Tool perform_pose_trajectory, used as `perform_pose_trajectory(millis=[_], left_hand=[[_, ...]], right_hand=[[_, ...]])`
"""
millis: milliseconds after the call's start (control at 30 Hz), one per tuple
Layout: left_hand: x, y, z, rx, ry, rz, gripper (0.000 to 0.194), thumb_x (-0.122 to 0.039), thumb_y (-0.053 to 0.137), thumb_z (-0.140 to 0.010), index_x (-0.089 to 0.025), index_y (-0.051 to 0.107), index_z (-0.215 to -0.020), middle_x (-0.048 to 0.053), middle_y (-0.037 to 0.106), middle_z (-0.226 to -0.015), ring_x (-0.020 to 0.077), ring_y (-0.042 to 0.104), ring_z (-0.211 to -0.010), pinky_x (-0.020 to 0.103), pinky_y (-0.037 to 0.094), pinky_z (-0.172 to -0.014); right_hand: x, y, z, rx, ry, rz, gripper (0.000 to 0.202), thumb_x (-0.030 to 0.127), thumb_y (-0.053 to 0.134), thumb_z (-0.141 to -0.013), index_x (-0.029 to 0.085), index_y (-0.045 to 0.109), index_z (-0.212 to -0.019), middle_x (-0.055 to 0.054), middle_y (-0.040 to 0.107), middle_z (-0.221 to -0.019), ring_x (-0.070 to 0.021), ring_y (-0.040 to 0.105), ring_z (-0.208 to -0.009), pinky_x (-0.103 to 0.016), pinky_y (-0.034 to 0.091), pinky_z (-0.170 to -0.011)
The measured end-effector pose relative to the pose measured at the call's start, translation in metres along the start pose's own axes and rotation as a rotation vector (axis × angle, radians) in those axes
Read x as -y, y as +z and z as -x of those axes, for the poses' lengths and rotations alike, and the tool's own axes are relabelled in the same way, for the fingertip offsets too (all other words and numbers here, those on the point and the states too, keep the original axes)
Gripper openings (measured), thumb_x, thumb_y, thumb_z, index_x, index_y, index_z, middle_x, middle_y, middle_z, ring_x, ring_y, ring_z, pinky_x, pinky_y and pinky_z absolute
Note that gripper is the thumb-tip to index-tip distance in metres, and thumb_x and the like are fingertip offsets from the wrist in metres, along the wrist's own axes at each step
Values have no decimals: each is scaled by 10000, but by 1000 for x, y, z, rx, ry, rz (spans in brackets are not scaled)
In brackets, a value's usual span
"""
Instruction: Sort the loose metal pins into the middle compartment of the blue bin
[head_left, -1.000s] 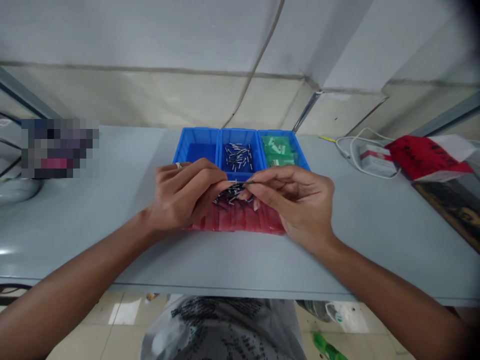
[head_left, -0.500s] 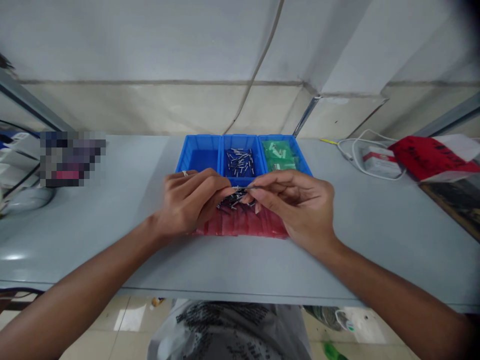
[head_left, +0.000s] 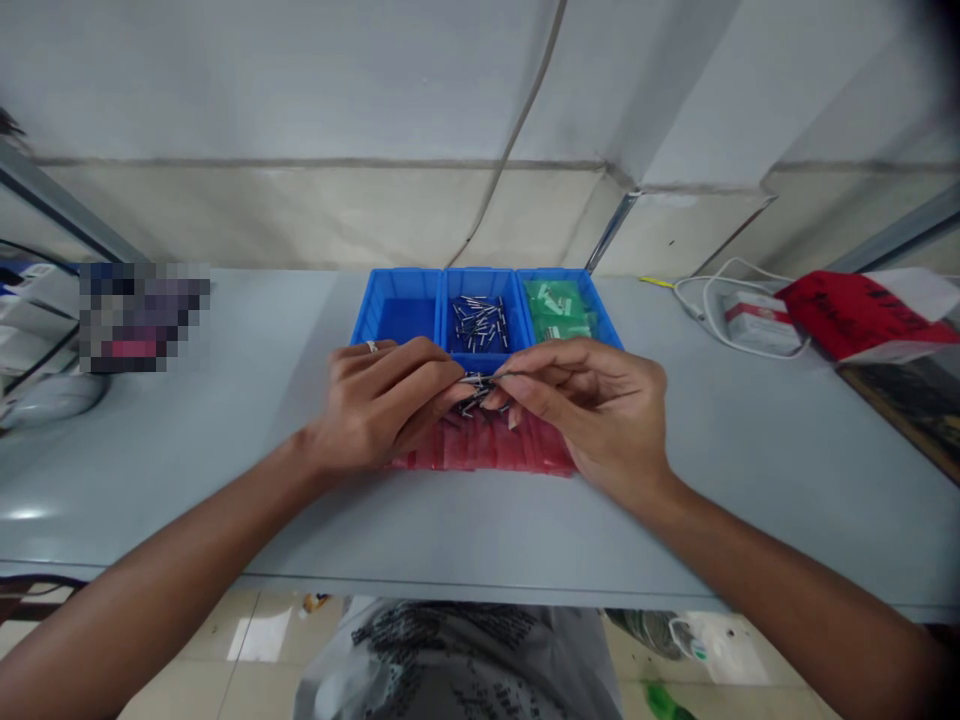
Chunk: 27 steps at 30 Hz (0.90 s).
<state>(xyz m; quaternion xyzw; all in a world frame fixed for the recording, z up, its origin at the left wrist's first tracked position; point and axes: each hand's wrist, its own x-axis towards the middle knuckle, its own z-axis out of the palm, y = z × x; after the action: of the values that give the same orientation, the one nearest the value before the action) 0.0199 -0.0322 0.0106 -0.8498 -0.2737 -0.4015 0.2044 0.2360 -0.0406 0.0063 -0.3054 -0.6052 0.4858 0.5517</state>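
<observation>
My left hand [head_left: 390, 400] is closed in a pinch, a ring on one finger. My right hand [head_left: 600, 400] faces it, thumb and forefinger pressed together. Between the two sets of fingertips runs a thin metal pin [head_left: 478, 379], its ends hidden by the fingers. Just below lies a heap of small dark-and-silver pins [head_left: 474, 404], partly covered by the hands. Under the heap are red plastic bags [head_left: 495, 445]. Behind the hands, similar pins [head_left: 480, 322] lie in the middle blue bin [head_left: 480, 362].
The left blue bin [head_left: 405, 285] shows its bare floor. Green packets [head_left: 566, 310] with white labels fill the right blue bin [head_left: 600, 300]. A white cable [head_left: 709, 300], a small box [head_left: 763, 322] and a red-and-white packet [head_left: 855, 315] lie on the right of the grey table [head_left: 300, 540].
My left fingertips have shifted slightly along the pin, and more of its silvery part shows between the hands. Both hands otherwise stay in place.
</observation>
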Motion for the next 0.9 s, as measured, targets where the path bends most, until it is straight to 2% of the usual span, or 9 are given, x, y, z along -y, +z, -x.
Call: perform_pose_trajectory(millis=[167, 267, 333, 400, 467, 533, 600, 667, 900], left_hand=[[1, 1, 1, 33, -144, 7, 112, -217, 572, -975, -173, 641, -900, 4, 712, -821, 93, 625, -655, 243, 427, -561], [5, 3, 1, 61, -230, -31, 86, -218, 585, -958, -180, 642, -906, 30, 706, -859, 142, 645, -772, 271, 509, -679], [9, 6, 2, 116, -260, -43, 87, -229, 589, -956, -181, 662, -958, 62, 714, -965, 190, 653, -919, 326, 554, -809], [13, 11, 6, 200, -283, -27, 152, -245, 580, -968, -179, 681, -1061, 99, 700, -1147, 233, 637, -1092, 401, 560, -947], [16, 16, 10, 285, -305, 3, 233, -274, 571, -983, -178, 682, -1163, 125, 646, -1319, 271, 587, -1256, 477, 528, -1062], [19, 20, 15, 351, -322, 28, 294, -298, 567, -990, -172, 673, -1233, 142, 585, -1428, 300, 518, -1375, 531, 487, -1131], [20, 24, 19, 382, -335, 52, 326, -295, 556, -997, -161, 662, -1275, 153, 558, -1466, 303, 503, -1406, 534, 476, -1155], [20, 25, 22, 383, -329, 82, 326, -271, 535, -1007, -151, 660, -1283, 155, 567, -1459, 289, 533, -1388, 514, 492, -1151], [24, 25, 22, 352, -287, 124, 270, -215, 549, -995, -180, 703, -1214, 115, 625, -1401, 277, 563, -1361, 495, 550, -1097]], right_hand=[[-7, -1, -7, -24, 42, -80, 75, 194, 748, -885, 224, 765, -952, -1, 779, -826, -170, 770, -762, -264, 633, -616], [-9, -4, -14, -40, 81, -153, 171, 231, 680, -943, 235, 741, -1102, -31, 784, -1091, -211, 750, -1050, -365, 657, -864], [-7, -8, -18, 5, 81, -113, 262, 255, 624, -980, 246, 692, -1232, -42, 750, -1215, -212, 725, -1118, -401, 642, -916], [-4, -14, -18, 97, 6, 86, 276, 252, 593, -995, 245, 684, -1255, -41, 770, -1148, -188, 764, -966, -352, 657, -797], [-3, -21, -17, 241, -183, 451, 242, 244, 604, -982, 228, 723, -1192, -40, 793, -1000, -175, 761, -803, -327, 637, -706], [-5, -25, -15, 427, -383, 869, 233, 243, 626, -963, 202, 739, -1163, -62, 790, -949, -205, 749, -806, -359, 620, -733], [-10, -26, -12, 570, -485, 1150, 263, 236, 616, -962, 176, 722, -1196, -91, 775, -994, -249, 741, -882, -397, 612, -767], [-15, -25, -9, 617, -482, 1230, 280, 204, 598, -964, 162, 703, -1220, -94, 759, -1019, -256, 732, -910, -402, 609, -784], [-21, -23, -11, 510, -420, 1058, 225, 165, 574, -975, 170, 737, -1130, -68, 759, -1032, -206, 726, -905, -353, 593, -854]])
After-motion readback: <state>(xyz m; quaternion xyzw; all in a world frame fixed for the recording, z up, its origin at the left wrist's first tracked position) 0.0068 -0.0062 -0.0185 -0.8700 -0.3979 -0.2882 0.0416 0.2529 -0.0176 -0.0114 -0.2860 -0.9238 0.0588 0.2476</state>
